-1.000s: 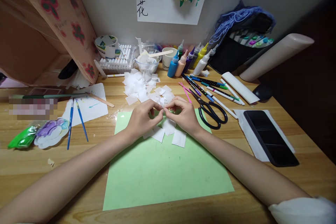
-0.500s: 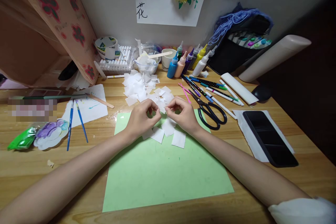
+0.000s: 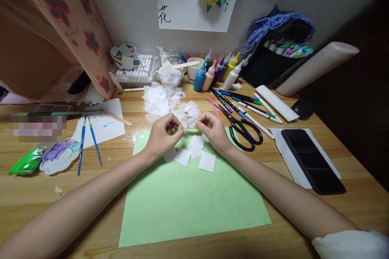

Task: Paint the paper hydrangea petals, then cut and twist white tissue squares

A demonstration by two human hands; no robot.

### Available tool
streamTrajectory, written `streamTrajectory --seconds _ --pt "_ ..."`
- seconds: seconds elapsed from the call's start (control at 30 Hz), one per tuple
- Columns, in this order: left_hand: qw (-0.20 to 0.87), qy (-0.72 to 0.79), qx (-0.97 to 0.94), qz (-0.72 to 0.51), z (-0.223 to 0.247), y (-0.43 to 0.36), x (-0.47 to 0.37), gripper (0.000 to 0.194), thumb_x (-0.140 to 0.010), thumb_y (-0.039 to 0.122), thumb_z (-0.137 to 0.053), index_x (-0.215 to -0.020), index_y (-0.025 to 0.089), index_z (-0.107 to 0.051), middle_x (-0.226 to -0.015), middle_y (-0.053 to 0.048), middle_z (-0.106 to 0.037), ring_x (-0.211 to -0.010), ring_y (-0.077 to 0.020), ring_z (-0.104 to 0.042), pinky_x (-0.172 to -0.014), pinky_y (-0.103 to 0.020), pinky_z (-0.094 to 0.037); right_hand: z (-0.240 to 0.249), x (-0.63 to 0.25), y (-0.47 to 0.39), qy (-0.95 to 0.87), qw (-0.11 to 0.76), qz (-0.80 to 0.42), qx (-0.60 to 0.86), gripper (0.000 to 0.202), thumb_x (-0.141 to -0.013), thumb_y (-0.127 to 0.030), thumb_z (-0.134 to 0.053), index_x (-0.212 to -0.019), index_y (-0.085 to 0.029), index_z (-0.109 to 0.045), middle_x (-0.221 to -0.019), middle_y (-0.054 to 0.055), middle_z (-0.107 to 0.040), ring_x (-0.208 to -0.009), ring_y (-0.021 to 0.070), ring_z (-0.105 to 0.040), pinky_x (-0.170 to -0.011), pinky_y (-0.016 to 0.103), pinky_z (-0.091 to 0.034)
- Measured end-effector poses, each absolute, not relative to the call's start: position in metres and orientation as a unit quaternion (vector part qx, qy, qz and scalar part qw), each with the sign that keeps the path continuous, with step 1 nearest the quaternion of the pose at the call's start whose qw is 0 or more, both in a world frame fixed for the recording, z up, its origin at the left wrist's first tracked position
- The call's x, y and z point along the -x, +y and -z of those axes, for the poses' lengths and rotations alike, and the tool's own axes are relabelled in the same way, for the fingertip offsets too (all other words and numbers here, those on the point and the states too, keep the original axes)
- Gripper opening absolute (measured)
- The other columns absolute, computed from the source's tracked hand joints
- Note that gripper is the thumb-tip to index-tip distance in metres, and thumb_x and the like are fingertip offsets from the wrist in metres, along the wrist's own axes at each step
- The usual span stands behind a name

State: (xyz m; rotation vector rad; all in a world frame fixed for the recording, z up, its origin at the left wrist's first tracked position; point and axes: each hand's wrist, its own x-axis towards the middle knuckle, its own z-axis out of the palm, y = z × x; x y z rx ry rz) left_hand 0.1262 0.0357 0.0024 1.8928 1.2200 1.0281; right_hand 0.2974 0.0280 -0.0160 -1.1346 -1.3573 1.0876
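My left hand is held over the far edge of a green sheet, thumb and forefinger closed in a pinch. Facing it, a small gap to the right, my right hand is pinched as well. Whatever lies between the fingertips of either hand is too small or hidden to make out. Beneath and just nearer than the hands, several white paper squares rest on the green sheet. Beyond the fingertips spreads a pile of white paper pieces on the wooden table.
Black-handled scissors and several pens lie right of my right hand. A phone is farther right. Paint bottles, a tub with a wooden stick and markers line the back. Paintbrushes lie left.
My hands have drawn slightly apart, the right one moving a little to the right and the left one a little to the left. The paper squares between them show more fully.
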Motion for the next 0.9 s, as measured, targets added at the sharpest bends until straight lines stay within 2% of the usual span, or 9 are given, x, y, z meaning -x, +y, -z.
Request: streamTrajectory --seconds 0.3,0.57,0.73,0.9 --pt "0.336 0.476 -0.707 -0.401 -0.002 0.037 -0.125 0.008 -0.071 0.015 -0.053 -0.065 0.018 -0.049 -0.058 0.004 -0.046 -0.052 -0.0086 -0.039 -0.049 -0.022 -0.032 0.013 -0.298 0.029 -0.565 0.522 -0.447 0.455 0.019 -0.074 -0.032 -0.057 -0.066 -0.02 -0.046 -0.065 -0.002 -0.046 -0.06 0.0116 -0.043 -0.057 0.026 -0.036" --pt "0.352 0.515 -0.657 -0.424 -0.001 0.039 -0.123 0.01 -0.07 0.014 -0.052 -0.064 0.019 -0.047 -0.057 0.004 -0.049 -0.05 -0.0085 -0.04 -0.047 -0.022 -0.033 0.015 -0.3 0.03 -0.534 0.551 -0.431 0.474 0.013 -0.075 -0.021 -0.049 -0.063 -0.02 -0.044 -0.061 -0.004 -0.043 -0.056 0.0106 -0.04 -0.055 0.026 -0.033" --pt "0.293 0.571 -0.623 -0.448 0.007 0.044 -0.121 0.009 -0.075 0.019 -0.054 -0.066 0.018 -0.051 -0.06 0.003 -0.051 -0.053 -0.0098 -0.044 -0.05 -0.023 -0.036 0.015 -0.3 0.031 -0.534 0.539 -0.426 0.492 0.014 -0.075 -0.025 -0.051 -0.064 -0.02 -0.044 -0.059 -0.004 -0.043 -0.055 0.0104 -0.041 -0.054 0.026 -0.034" --pt "0.233 0.556 -0.66 -0.448 0.008 0.042 -0.123 0.007 -0.078 0.023 -0.057 -0.082 0.019 -0.052 -0.078 -0.001 -0.055 -0.062 -0.0106 -0.049 -0.057 -0.025 -0.04 0.016 -0.298 0.029 -0.563 0.501 -0.441 0.488 0.016 -0.077 -0.031 -0.058 -0.07 -0.019 -0.051 -0.066 -0.002 -0.051 -0.061 0.0112 -0.047 -0.057 0.025 -0.038"
